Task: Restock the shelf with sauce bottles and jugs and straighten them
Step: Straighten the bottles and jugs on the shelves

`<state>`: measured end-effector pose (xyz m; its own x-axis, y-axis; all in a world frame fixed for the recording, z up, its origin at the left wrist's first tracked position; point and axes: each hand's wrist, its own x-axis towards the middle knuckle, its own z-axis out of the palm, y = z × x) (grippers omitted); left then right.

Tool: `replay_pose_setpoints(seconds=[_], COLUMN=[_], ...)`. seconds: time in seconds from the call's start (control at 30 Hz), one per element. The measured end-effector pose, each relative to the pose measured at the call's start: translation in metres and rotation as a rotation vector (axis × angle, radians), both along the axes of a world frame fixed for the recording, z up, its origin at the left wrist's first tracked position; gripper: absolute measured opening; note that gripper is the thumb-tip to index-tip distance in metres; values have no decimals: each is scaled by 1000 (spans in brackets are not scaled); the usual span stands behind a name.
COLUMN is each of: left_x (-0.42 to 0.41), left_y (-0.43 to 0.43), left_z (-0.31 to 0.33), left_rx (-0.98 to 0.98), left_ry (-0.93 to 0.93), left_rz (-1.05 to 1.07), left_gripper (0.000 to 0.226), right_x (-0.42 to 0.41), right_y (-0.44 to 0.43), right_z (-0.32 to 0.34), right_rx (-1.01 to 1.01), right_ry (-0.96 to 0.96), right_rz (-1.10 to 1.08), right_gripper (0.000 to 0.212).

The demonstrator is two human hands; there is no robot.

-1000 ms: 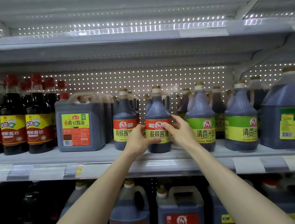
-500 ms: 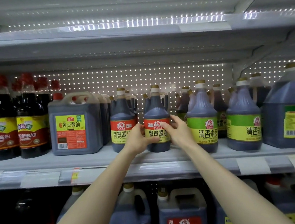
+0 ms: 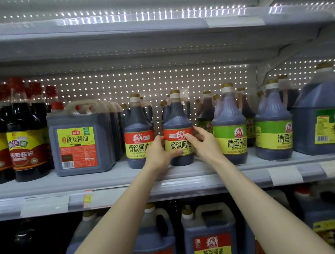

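Sauce bottle (image 3: 177,130): full, probably heavy, rigid slick plastic; upright at shelf (image 3: 106,179) front, twin bottle (image 3: 138,133) at its 9 o'clock; left hand (image 3: 160,151) and right hand (image 3: 202,144) curl round its labelled belly, the surest hold.

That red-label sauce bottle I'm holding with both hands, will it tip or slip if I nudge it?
The red-label bottle looks full of dark liquid, so probably heavy for its size. Its broad base on the shelf should resist tipping; likelier it slides. Glossy plastic may feel slippery.
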<state>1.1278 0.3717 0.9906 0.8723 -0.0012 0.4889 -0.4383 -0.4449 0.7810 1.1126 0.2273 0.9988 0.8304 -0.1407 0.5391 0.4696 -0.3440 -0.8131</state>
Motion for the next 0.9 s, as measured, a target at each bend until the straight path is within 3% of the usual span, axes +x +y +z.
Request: replay_pose_setpoints(seconds=[0.9], left_x=[-4], left_y=[-4], left_z=[0], left_rx=[0], left_ry=[62], left_rz=[-37], left_gripper=[60], right_x=[11], right_y=[-4], right_z=[-6], right_rx=[-39], right_ry=[-41], right_rz=[-7], right_gripper=[45])
